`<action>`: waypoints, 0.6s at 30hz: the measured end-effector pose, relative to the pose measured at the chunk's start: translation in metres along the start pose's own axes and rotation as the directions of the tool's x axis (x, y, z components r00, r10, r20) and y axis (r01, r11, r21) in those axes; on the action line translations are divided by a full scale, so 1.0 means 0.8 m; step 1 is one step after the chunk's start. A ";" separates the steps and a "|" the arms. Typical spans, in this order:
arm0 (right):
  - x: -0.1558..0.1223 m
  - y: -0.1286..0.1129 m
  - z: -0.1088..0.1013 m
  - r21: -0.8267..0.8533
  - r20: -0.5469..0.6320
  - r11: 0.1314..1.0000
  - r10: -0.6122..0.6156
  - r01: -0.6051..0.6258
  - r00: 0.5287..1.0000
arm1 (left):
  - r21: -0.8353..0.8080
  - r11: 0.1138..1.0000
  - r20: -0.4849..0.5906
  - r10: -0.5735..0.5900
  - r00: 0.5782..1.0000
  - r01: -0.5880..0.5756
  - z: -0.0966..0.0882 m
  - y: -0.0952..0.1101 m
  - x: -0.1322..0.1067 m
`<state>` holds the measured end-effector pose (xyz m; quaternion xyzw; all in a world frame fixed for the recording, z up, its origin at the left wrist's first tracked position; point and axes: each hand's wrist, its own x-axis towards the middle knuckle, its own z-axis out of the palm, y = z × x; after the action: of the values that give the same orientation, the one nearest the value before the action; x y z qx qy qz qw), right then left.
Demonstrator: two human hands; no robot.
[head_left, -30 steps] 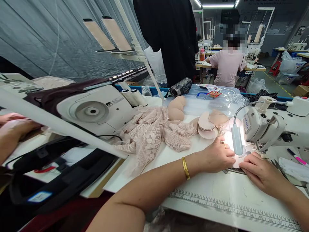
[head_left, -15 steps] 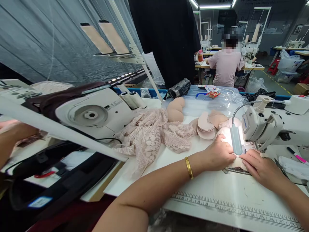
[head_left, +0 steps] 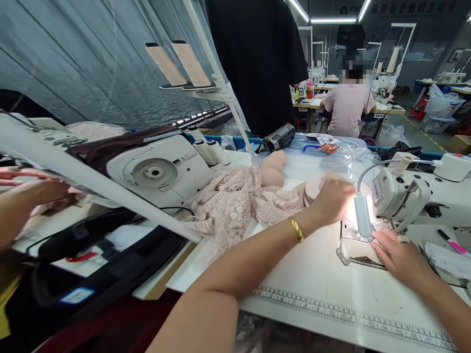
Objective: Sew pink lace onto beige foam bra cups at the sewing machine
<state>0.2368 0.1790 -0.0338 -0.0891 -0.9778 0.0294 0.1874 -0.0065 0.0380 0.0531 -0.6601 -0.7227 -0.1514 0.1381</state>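
Observation:
My left hand (head_left: 333, 198), smeared by motion, is lifted beside the stack of round beige foam pads (head_left: 312, 189). Whether its fingers hold anything cannot be made out. A gold bangle (head_left: 296, 229) circles that wrist. On the right, my right hand (head_left: 395, 252) lies by the needle area of the white sewing machine (head_left: 401, 189), fingers stretched out and thumb apart. The grey lamp head (head_left: 363, 215) covers part of the stitching spot above the metal needle plate (head_left: 353, 235). Crumpled beige lace (head_left: 235, 211) lies left of the pads, below more curved foam cups (head_left: 273, 169).
A ruler strip (head_left: 342, 314) runs along the table's front edge. Behind stand a clear plastic bin lid (head_left: 324, 162) and a black Claison device (head_left: 279, 137). At left are a second machine (head_left: 154, 169), a slanted white pole (head_left: 110, 191) and another person's arm (head_left: 33, 196).
My left hand has left the needle area, moving up and left toward the pads. The light fabric under both hands is gone from the needle plate. My right hand stays by the machine.

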 end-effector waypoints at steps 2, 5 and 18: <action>0.000 0.001 0.001 0.013 0.010 1.000 0.013 -0.013 1.000 | -0.081 0.961 -0.028 -0.268 0.963 0.265 -0.011 -0.011 0.029; 0.001 0.001 0.000 0.023 0.004 1.000 0.017 -0.017 1.000 | -0.153 0.885 0.090 -0.431 0.898 0.440 -0.009 -0.025 0.068; 0.002 0.001 -0.002 0.051 0.060 0.998 0.040 -0.043 0.997 | -0.062 0.947 -0.284 -0.318 0.904 0.314 -0.101 -0.026 -0.033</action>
<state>0.2359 0.1802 -0.0318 -0.1037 -0.9797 0.0615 0.1603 -0.0246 -0.0200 0.1157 -0.5059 -0.7906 -0.2725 0.2114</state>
